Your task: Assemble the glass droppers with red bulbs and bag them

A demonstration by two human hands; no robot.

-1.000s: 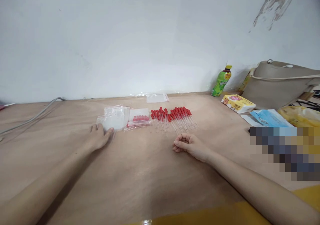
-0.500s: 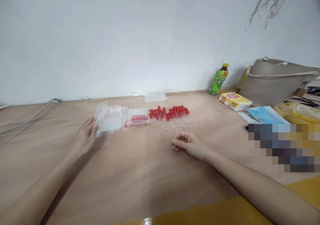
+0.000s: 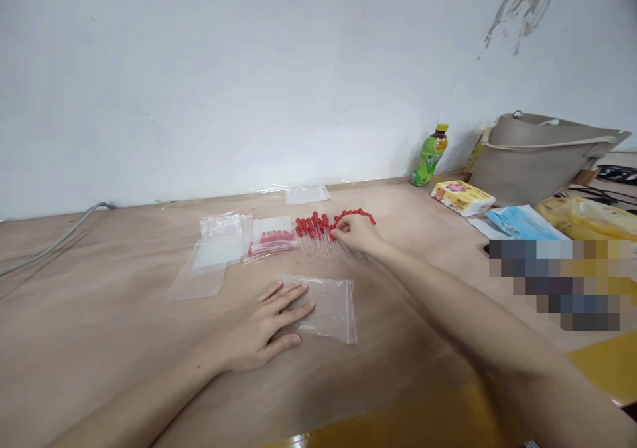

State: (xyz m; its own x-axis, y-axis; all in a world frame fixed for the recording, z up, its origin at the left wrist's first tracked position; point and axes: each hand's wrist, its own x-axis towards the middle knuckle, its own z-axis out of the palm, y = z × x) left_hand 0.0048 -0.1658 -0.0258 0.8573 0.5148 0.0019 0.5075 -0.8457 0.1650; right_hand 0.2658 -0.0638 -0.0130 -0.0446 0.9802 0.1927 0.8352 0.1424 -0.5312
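Note:
My left hand (image 3: pixel 271 325) lies with fingers spread on the near part of a clear zip-lock bag (image 3: pixel 326 308), which rests flat on the table with its seal side to the right. Farther back, my right hand (image 3: pixel 358 232) is closed in a pinch at the red bulb of a dropper (image 3: pixel 334 233) within the right-hand group of droppers. My fingers and wrist hide much of that group. Just left of it, another bunch of red-bulbed droppers (image 3: pixel 314 225) with thin clear stems lies on the table. Filled bags with red bulbs inside (image 3: pixel 275 237) are stacked farther left.
Loose clear bags (image 3: pixel 212 249) lie at the left, and another bag (image 3: pixel 306 194) lies by the wall. A grey cable (image 3: pixel 60 241) runs along the left. A green bottle (image 3: pixel 428 157), tissue pack (image 3: pixel 460 198), beige bag (image 3: pixel 532 162) and blue packet (image 3: pixel 525 224) stand or lie right.
My left hand has moved right from the loose bags, and one clear bag now lies flat in front of me beneath it. My right hand has reached forward to the droppers.

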